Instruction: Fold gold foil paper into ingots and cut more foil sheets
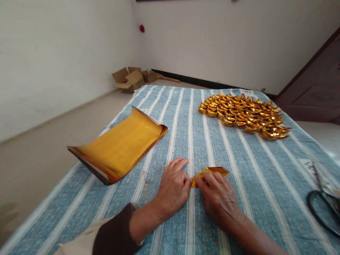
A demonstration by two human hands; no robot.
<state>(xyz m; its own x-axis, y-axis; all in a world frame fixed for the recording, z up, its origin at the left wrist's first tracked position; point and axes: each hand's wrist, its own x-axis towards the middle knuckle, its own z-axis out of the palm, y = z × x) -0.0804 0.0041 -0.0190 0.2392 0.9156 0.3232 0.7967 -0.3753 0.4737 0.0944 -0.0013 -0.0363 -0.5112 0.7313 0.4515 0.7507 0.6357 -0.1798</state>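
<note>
A small folded piece of gold foil paper (212, 171) lies on the blue-and-white striped cloth (239, 166) near the front middle. My left hand (172, 187) rests on the cloth and pinches the paper's left tip with thumb and fingers. My right hand (217, 196) lies over the paper's lower part and presses it down with the fingertips. A curled stack of gold foil sheets (119, 147) sits to the left of my hands. A heap of several folded gold ingots (244, 115) lies at the far right of the cloth.
Black-handled scissors (322, 207) lie at the right edge of the cloth. Open cardboard boxes (131, 79) stand on the floor by the far wall corner. A dark wooden door (313, 88) is at the right.
</note>
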